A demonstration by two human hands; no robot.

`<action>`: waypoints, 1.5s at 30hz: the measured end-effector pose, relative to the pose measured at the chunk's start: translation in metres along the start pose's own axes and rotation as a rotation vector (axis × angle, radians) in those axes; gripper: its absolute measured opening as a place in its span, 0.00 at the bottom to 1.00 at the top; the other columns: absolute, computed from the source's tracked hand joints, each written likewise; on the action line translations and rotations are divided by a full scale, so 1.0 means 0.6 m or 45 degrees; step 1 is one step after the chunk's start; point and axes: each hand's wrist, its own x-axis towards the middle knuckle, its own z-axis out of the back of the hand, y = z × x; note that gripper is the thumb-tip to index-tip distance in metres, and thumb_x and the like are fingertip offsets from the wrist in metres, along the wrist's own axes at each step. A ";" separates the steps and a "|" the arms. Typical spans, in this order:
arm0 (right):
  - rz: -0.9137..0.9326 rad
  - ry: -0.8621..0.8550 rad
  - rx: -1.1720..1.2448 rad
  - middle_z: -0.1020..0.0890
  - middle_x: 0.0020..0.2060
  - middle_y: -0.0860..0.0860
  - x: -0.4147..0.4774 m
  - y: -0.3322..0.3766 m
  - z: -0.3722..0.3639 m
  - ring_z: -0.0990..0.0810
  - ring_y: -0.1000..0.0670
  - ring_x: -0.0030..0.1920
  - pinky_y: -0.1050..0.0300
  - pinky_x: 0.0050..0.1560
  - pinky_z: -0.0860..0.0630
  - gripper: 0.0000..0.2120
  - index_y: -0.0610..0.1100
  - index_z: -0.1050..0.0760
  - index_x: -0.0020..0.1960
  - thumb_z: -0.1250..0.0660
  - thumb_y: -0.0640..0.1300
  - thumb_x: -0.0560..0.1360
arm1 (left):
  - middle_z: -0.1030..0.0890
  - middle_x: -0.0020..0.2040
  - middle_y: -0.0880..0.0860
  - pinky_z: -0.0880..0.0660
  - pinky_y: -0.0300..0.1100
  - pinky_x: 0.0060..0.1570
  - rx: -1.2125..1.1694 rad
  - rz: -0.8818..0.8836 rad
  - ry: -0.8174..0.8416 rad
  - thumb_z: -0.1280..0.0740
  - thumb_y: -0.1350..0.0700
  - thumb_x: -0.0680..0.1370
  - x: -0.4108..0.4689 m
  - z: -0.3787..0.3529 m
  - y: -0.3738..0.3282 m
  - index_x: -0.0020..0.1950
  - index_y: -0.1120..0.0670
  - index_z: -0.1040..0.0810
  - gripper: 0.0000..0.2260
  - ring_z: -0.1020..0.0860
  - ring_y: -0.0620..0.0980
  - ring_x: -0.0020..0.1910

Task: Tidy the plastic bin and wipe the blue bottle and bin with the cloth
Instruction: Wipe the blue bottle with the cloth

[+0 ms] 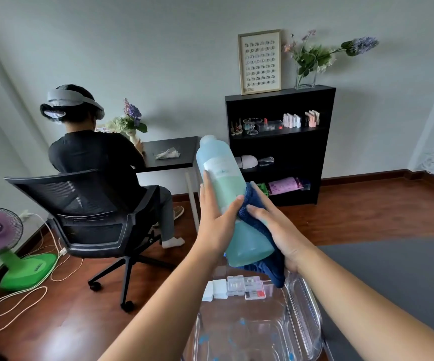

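Note:
I hold the blue bottle (223, 178) tilted in the air, its cap up and to the left, above the clear plastic bin (307, 332). My left hand (217, 217) grips the bottle's middle from the left. My right hand (278, 230) presses the dark blue cloth (262, 230) against the bottle's right side and bottom. The cloth hangs down below the bottle toward the bin. The bin sits low in the view and its inside looks bare apart from blue marks on its floor.
Small clear and white boxes (236, 286) lie just behind the bin. A grey surface (392, 277) lies to the right. A person sits in an office chair (93, 217) at a black desk (174, 152) on the left. A black shelf (278, 144) stands behind, a fan (0, 230) at far left.

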 end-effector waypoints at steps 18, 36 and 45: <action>-0.541 0.172 -0.244 0.15 0.39 0.48 -0.002 0.027 0.044 0.18 0.47 0.39 0.54 0.43 0.24 0.10 0.54 0.16 0.42 0.29 0.56 0.65 | 0.20 0.59 0.54 0.26 0.52 0.59 1.114 -0.904 0.353 0.19 0.45 0.58 -0.020 0.058 0.034 0.65 0.58 0.26 0.39 0.22 0.55 0.57; 0.515 0.006 -0.742 0.33 0.73 0.58 -0.033 -0.028 -0.015 0.39 0.61 0.74 0.65 0.73 0.43 0.18 0.58 0.34 0.70 0.43 0.49 0.80 | 0.20 0.46 0.42 0.23 0.43 0.39 1.004 -0.215 -0.127 0.26 0.39 0.59 -0.047 0.056 0.069 0.56 0.42 0.32 0.29 0.21 0.45 0.45; 0.464 -0.083 -0.709 0.35 0.73 0.61 -0.035 -0.049 -0.013 0.43 0.61 0.75 0.63 0.75 0.47 0.19 0.61 0.37 0.70 0.45 0.48 0.82 | 0.20 0.45 0.43 0.23 0.45 0.40 1.093 -0.198 -0.095 0.26 0.39 0.59 -0.050 0.058 0.074 0.56 0.42 0.31 0.29 0.21 0.46 0.45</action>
